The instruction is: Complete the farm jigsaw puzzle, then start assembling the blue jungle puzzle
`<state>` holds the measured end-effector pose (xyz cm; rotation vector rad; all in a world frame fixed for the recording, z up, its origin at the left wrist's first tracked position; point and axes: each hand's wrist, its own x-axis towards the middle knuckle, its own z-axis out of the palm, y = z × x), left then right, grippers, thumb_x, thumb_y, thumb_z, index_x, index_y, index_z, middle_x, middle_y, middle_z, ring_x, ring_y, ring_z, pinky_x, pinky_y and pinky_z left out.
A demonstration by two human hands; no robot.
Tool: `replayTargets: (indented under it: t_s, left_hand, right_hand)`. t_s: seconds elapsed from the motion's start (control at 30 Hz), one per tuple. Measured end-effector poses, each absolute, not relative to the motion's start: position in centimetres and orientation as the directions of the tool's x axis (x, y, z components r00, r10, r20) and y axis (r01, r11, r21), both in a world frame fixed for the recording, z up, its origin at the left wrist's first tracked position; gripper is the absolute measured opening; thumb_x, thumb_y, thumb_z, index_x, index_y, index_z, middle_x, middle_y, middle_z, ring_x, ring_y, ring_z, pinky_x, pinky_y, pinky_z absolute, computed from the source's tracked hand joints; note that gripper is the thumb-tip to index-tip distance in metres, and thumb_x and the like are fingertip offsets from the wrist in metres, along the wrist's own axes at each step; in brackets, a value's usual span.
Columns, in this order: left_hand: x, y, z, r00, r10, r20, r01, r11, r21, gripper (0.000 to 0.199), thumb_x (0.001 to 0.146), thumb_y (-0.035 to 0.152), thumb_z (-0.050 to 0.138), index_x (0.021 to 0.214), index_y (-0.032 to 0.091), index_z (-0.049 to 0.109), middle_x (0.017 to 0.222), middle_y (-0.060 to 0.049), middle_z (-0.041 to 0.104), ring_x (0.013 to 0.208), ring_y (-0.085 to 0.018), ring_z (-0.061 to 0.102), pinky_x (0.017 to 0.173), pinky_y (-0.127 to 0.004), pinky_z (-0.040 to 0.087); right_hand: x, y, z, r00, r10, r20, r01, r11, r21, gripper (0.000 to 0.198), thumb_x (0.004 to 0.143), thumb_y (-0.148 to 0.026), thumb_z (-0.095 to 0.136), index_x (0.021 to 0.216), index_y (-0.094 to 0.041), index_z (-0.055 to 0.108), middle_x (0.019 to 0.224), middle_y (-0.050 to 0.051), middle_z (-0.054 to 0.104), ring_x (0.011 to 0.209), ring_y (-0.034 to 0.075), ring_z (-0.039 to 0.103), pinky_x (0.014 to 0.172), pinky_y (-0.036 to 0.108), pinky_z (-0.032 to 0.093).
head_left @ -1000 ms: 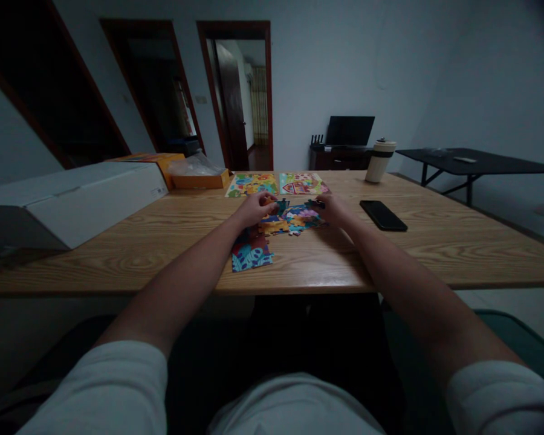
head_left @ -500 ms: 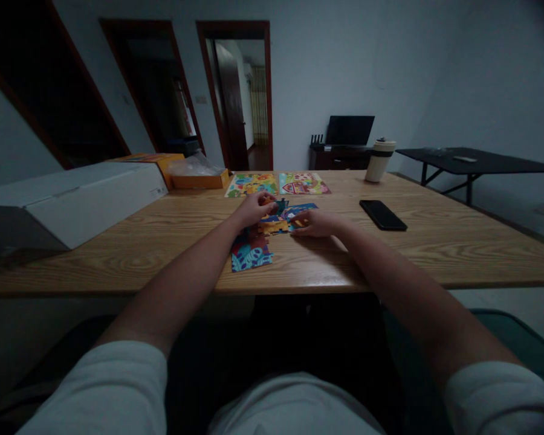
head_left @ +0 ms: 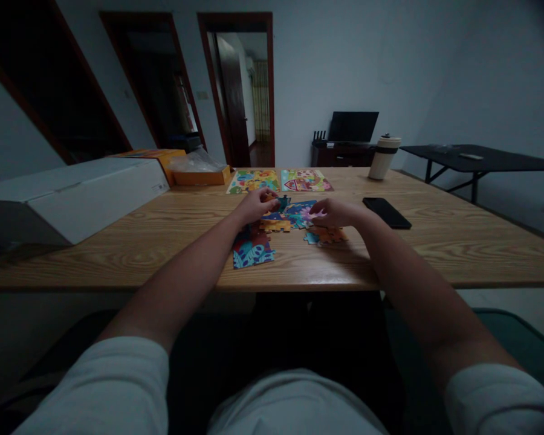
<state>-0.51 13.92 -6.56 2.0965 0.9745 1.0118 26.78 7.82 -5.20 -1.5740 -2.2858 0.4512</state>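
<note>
The left hand is curled beside a dark teal puzzle piece, the right hand bent at a blue-and-purple section; whether anything is gripped by either cannot be told. On the tabletop, an orange-and-blue section is laid just nearer than the right hand, a leaf-patterned section nearer than the left.

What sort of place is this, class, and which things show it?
Probably a living or dining room in a home: a wooden table, a flat screen on a low dark cabinet, and an open door with a curtain beyond.
</note>
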Motion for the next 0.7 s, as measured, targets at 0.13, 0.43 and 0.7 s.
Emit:
replayTargets:
  t_s: [0.13,0.43,0.7]
  left_hand:
    - [-0.5,13.9,-6.5,0.438,0.816,0.376,0.339,-0.538,0.772,0.023,0.081,0.029,0.067,0.098,0.016,0.062,0.075,-0.002,0.067,0.066,-0.015,0.063,0.062,-0.027,0.050]
    - [-0.4,13.3,-6.2,0.430,0.817,0.384,0.369,-0.547,0.751,0.016,0.083,0.024,0.065,0.097,0.016,0.062,0.073,-0.002,0.066,0.065,-0.014,0.062,0.062,-0.028,0.050]
    - [-0.5,13.5,-6.3,0.442,0.809,0.388,0.354,-0.555,0.753,0.018,0.083,0.025,0.064,0.098,0.015,0.062,0.074,-0.003,0.067,0.066,-0.015,0.063,0.061,-0.028,0.049]
  right_hand:
    - [26.9,8.1,-5.6,-0.346,0.933,0.100,0.803,0.349,-0.482,0.032,0.070,-0.041,0.075,0.100,-0.030,0.077,0.083,0.004,0.074,0.066,0.020,0.063,0.065,0.031,0.045]
    - [26.2,7.8,-4.9,-0.440,0.894,-0.081,0.845,0.383,-0.372,0.017,0.076,-0.030,0.062,0.078,-0.027,0.079,0.072,0.003,0.072,0.060,0.019,0.059,0.059,0.033,0.042]
    - [25.8,8.4,-5.9,-0.424,0.904,0.052,0.752,0.384,-0.537,0.027,0.066,-0.024,0.066,0.089,-0.031,0.079,0.086,0.002,0.076,0.071,0.022,0.064,0.066,0.033,0.049]
